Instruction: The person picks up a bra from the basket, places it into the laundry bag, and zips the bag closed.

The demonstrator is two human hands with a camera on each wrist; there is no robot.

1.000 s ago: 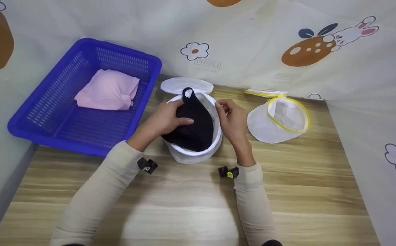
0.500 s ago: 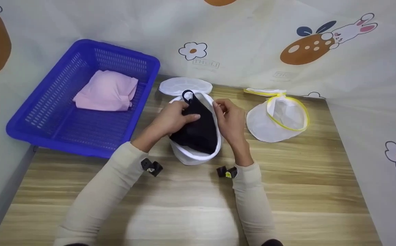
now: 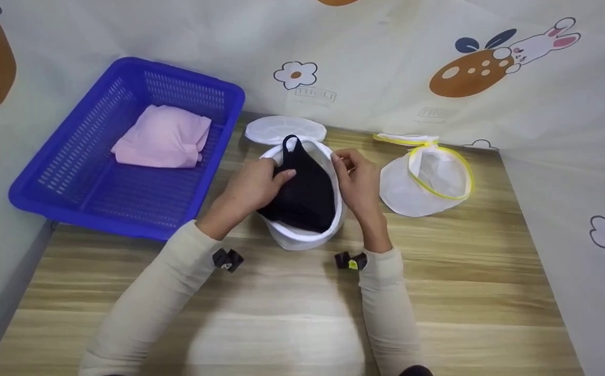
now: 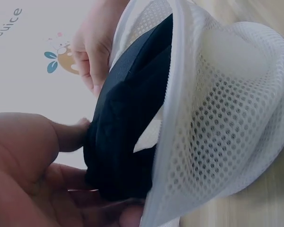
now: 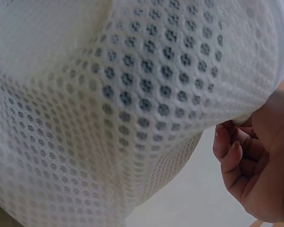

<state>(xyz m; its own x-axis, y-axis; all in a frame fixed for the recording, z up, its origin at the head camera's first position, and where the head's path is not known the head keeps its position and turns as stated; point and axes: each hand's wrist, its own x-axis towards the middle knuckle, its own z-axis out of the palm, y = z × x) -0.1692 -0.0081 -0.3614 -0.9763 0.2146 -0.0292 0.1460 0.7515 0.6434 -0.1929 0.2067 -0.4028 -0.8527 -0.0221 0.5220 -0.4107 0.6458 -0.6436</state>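
A black bra (image 3: pixel 309 196), folded so one moulded cup and a strap loop show, sits partly inside the mouth of a white mesh laundry bag (image 3: pixel 305 242). My left hand (image 3: pixel 253 187) holds the bra's left edge, thumb on top and fingers underneath, as the left wrist view also shows. Between thumb and fingers, my right hand (image 3: pixel 360 180) pinches the bag's right rim. Through the mesh side (image 5: pixel 146 80) in the right wrist view, dark fabric shows. The bag's round lid (image 3: pixel 286 129) is flipped back behind the opening.
At the left, a blue plastic basket (image 3: pixel 106 224) contains a folded pink garment (image 3: pixel 162 138). A second mesh laundry bag (image 3: pixel 412 193) with yellow trim stands to the right, its lid folded back. A patterned sheet (image 3: pixel 365 62) rises behind the wooden table (image 3: pixel 469 292).
The bra has shifted slightly right, farther within the bag's rim, with my left hand following. Its strap loop now stands taller. My right hand keeps its pinch on the rim.
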